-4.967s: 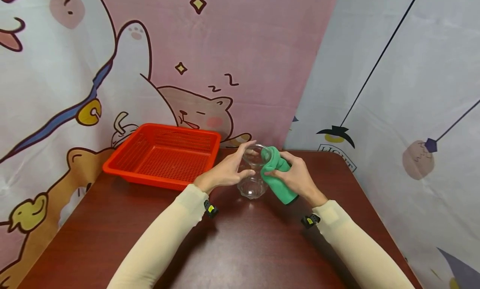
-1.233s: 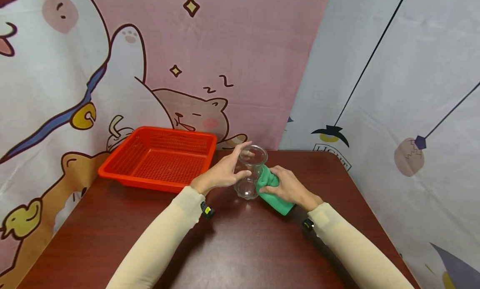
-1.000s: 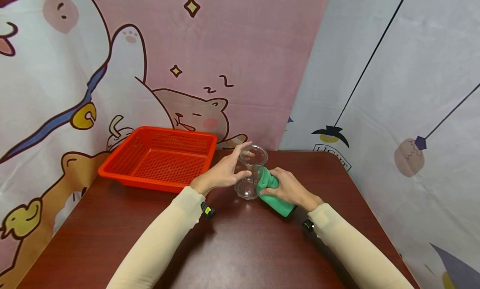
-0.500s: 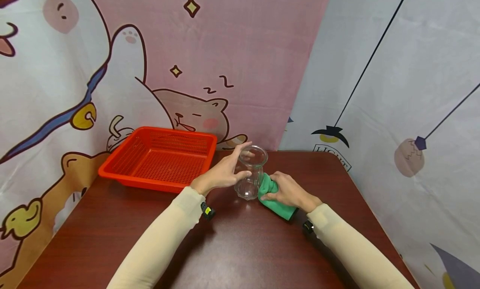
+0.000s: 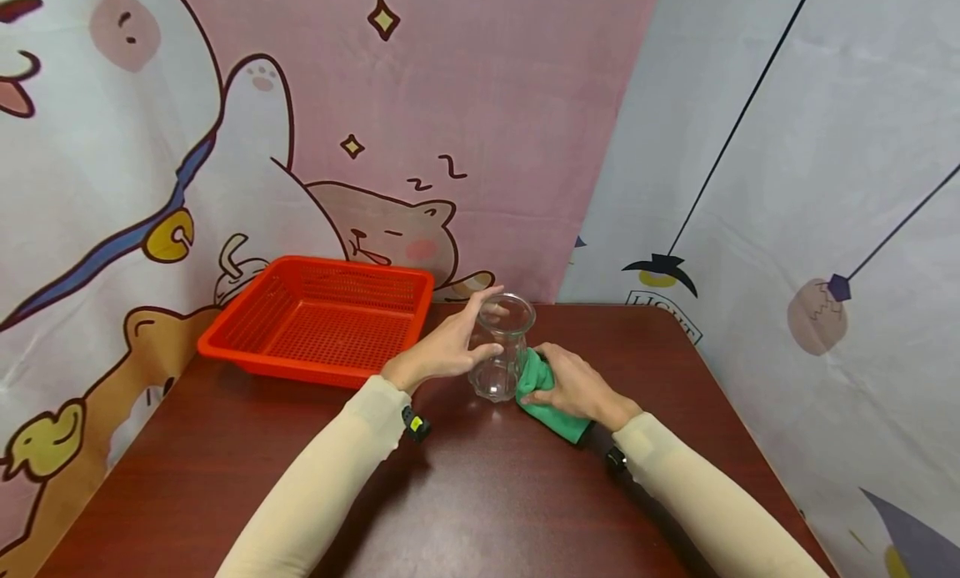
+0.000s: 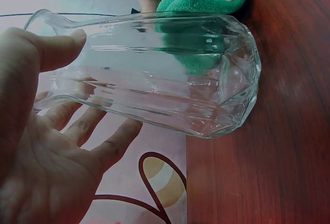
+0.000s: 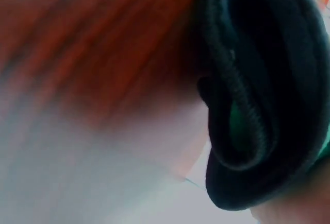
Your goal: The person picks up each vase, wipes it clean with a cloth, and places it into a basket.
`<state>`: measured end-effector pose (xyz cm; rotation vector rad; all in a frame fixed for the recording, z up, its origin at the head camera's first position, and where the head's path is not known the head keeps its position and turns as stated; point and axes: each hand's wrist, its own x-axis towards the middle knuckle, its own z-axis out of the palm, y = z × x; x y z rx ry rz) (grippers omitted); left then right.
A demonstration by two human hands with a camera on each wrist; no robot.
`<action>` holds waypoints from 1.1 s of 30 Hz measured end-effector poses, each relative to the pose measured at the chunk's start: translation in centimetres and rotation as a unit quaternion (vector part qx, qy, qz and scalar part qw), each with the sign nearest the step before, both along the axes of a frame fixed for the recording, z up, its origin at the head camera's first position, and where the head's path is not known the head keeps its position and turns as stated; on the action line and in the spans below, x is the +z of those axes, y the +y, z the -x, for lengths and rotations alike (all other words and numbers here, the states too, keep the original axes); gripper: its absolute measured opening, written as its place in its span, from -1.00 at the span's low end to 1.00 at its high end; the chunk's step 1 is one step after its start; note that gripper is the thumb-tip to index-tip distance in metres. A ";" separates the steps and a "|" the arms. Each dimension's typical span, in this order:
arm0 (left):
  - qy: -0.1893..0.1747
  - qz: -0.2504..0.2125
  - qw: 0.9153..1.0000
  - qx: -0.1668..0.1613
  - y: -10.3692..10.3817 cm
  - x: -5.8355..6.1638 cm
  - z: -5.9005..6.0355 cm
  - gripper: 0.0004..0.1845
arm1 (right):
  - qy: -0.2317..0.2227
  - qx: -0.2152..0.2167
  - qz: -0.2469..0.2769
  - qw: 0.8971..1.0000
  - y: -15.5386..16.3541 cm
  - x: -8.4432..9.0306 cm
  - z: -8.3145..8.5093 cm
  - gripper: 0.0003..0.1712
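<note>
On the brown table [image 5: 480,495], left-hand fingers [image 5: 480,307] grip an empty glass vase [image 5: 504,349]; right-hand fingers [image 5: 551,394] clutch a green cloth [image 5: 558,424].

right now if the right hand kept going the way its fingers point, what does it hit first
The glass vase. The right hand grips the green cloth with its fingers aimed left at the vase's lower side, and the cloth already seems pressed against it. Past the vase is the left hand, though depth is hard to judge.

Vase [image 5: 501,349] mid-table [image 5: 480,495]; basket [image 5: 318,319] left, cloth [image 5: 547,394] touching right.
</note>
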<state>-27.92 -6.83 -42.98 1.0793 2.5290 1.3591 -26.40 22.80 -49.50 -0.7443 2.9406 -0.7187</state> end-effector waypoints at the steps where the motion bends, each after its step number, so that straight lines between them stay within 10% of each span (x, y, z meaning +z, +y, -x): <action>1: -0.001 -0.002 1.000 -0.001 0.0 0.0 0.0 0.07 | 0.001 -0.002 0.006 1.000 0.0 -0.1 -0.1 0.04; 33: -0.006 -0.005 1.000 -0.009 0.0 -0.1 0.2 0.07 | -0.010 -0.005 0.113 0.993 0.2 -0.8 -0.1 0.06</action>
